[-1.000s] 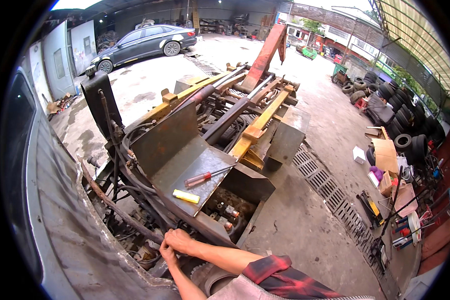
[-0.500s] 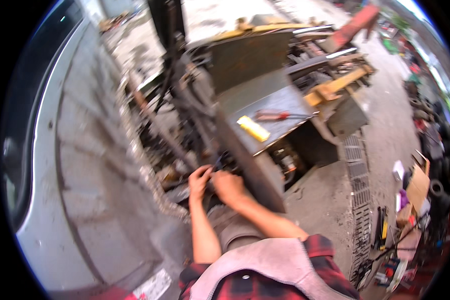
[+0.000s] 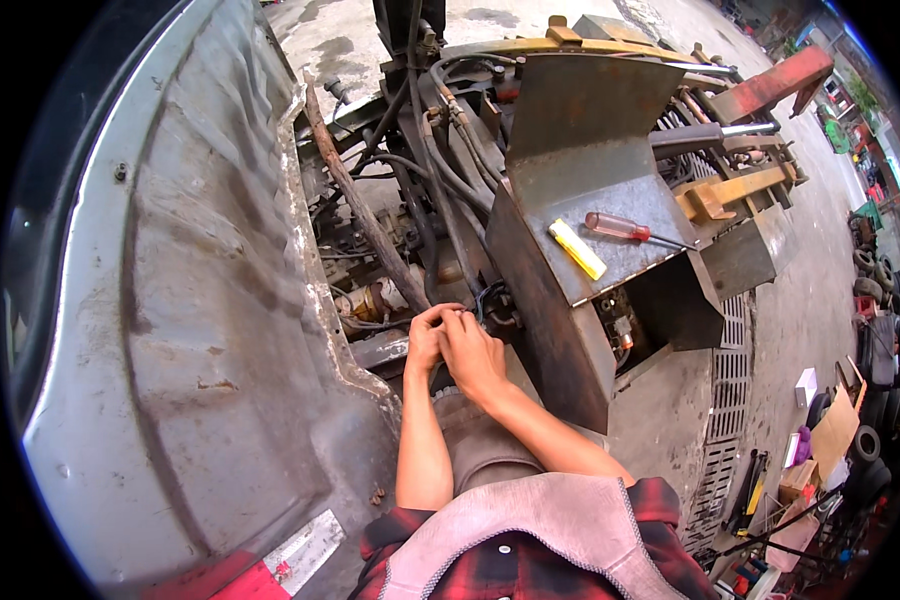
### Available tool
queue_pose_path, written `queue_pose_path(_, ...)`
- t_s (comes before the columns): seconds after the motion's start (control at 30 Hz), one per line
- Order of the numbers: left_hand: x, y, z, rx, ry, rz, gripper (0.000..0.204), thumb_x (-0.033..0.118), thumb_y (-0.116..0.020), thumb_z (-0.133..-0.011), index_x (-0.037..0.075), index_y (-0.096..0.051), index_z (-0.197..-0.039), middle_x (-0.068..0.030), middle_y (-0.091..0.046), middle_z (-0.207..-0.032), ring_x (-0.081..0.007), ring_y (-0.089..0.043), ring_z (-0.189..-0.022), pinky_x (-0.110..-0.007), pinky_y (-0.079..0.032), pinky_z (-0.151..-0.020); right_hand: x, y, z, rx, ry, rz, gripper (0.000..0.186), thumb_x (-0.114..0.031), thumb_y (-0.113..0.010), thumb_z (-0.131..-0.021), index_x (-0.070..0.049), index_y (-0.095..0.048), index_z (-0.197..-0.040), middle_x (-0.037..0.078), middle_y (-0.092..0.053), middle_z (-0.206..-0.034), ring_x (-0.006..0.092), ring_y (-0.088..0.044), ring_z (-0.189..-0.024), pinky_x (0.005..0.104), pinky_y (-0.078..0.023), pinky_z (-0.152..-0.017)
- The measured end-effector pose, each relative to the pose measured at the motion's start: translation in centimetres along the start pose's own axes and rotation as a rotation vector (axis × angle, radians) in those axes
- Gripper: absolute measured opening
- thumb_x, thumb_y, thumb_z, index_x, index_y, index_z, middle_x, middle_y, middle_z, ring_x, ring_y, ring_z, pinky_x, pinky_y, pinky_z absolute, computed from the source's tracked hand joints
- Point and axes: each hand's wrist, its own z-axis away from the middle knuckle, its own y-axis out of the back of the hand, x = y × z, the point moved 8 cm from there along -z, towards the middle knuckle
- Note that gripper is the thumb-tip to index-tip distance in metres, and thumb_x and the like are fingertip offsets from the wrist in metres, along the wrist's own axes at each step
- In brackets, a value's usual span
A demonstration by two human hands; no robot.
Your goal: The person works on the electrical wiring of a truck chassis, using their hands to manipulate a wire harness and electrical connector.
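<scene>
My left hand (image 3: 426, 338) and my right hand (image 3: 474, 352) meet over the machine's opening, fingers pinched together. The right fingers partly cover the left fingertips. Whatever is between them is too small and hidden to make out. Just beyond the fingertips, a thin dark wire (image 3: 483, 297) curls beside the steel box. A long brown rod (image 3: 362, 210) slants down to just past my left hand. On the lid of the steel box (image 3: 558, 290) lie a screwdriver (image 3: 616, 226) with a clear red handle and a yellow, flat oblong item (image 3: 577, 249).
A dented grey metal panel (image 3: 220, 300) with a ragged edge rises on the left. Black hoses (image 3: 450, 170) run through the machine ahead. A red steel arm (image 3: 772, 84) juts out at the far right. Along the floor runs a drain grate (image 3: 722, 430), with cardboard (image 3: 832, 440) and tyres beyond.
My view has swung, so the scene sits further right. My hands have drawn closer, with the right fingers now overlapping the left. Screwdriver and yellow item lie as before.
</scene>
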Motion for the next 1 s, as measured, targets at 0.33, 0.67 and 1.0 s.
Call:
queue_pose_path(0.33, -1.8, 1.5, 0.0, 0.079, -0.155, -0.163, 0.008, 0.002, -0.061, -0.085, -0.001, -0.065, -0.091, -0.0009, -0.066, -0.085, -0.0071, -0.054, -0.080, -0.027, -0.047, -0.069, 0.1, -3.6, -3.5, -0.266, 0.015, 0.069, 0.018, -0.019, -0.058, -0.089, -0.002, -0.059, -0.097, 0.019, -0.060, -0.100, 0.0366, -0.062, -0.098, 0.0475, -0.052, -0.079)
queue_pose_path(0.67, 0.2, 0.8, 0.2, 0.090, -0.060, -0.102, 0.017, 0.009, -0.067, -0.087, -0.003, -0.069, -0.099, -0.0032, -0.069, -0.088, -0.0089, -0.060, -0.082, -0.025, -0.049, -0.074, 0.2, -0.7, -5.0, -0.247, 0.038, 0.213, 0.013, -0.005, -0.059, -0.080, -0.001, -0.058, -0.092, 0.018, -0.060, -0.098, 0.0371, -0.062, -0.094, 0.0466, -0.052, -0.079)
queue_pose_path(1.0, 1.5, 0.4, 0.0, -0.010, -0.048, -0.030, 0.026, 0.019, -0.070, -0.091, -0.001, -0.070, -0.107, -0.0017, -0.069, -0.097, -0.0074, -0.059, -0.087, -0.024, -0.047, -0.078, 5.3, 0.9, -5.2, -0.116, -0.164, -0.177, 0.011, -0.014, -0.063, -0.087, -0.005, -0.065, -0.090, 0.013, -0.063, -0.094, 0.0371, -0.062, -0.092, 0.0462, -0.047, -0.078)
